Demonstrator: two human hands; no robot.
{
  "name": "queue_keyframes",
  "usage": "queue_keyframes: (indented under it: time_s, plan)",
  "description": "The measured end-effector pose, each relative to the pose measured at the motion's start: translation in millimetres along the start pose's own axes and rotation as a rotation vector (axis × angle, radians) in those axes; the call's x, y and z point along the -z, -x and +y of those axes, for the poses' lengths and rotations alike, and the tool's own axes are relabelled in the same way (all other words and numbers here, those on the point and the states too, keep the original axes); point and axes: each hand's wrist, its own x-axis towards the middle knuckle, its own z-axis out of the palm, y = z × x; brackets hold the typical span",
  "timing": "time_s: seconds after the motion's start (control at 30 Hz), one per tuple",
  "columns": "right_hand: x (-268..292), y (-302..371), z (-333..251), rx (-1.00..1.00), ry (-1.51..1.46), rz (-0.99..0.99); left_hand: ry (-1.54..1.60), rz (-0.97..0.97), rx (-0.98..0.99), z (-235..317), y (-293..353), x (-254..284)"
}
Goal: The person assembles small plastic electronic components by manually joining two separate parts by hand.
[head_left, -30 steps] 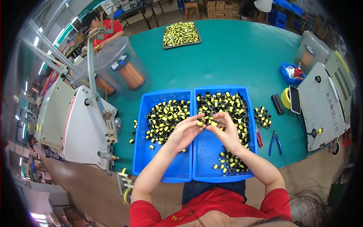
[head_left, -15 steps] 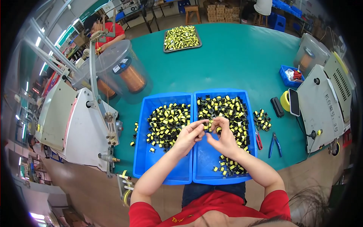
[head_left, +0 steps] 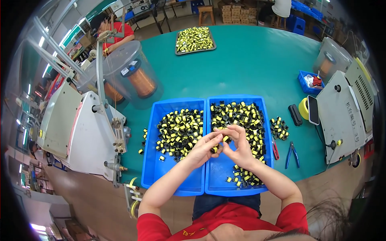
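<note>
Above the inner walls of two blue bins, my left hand (head_left: 201, 152) and my right hand (head_left: 242, 152) meet with fingertips nearly touching. A small taped coil (head_left: 214, 150), black with a yellow band, sits in the curled fingers of my left hand. Between the thumb and fingers of my right hand is another taped coil (head_left: 226, 139), partly hidden. Many similar coils fill the back of the left bin (head_left: 173, 178). The right bin (head_left: 217, 176) holds more, heaped at its back and along its right side.
Loose coils (head_left: 279, 128), red-handled tweezers (head_left: 275, 149) and blue cutters (head_left: 292, 155) lie right of the bins. A phone (head_left: 313, 109) leans on a yellow roll. Winding machines (head_left: 91, 136) flank the table. A tray of coils (head_left: 194, 50) stands far back; a co-worker (head_left: 120, 34) sits far left.
My fingers have shifted around the coils. The coil in my left hand now shows lower, under the thumb, and my right fingers have tilted over toward the left hand.
</note>
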Motion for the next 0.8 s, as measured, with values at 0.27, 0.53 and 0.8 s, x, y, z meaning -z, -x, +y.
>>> queue_keyframes:
  time_s: [0.27,0.53,0.8]
  plan:
    - [19,-10,8,-0.342,0.397,0.021,0.118,0.066,-0.079,12,0,11]
    - [25,32,-8,-0.068,0.769,-1.154,0.177,0.006,-0.092,18,7,17]
    - [39,37,-4,-0.017,0.89,-1.33,-0.052,0.068,0.109,9,8,15]
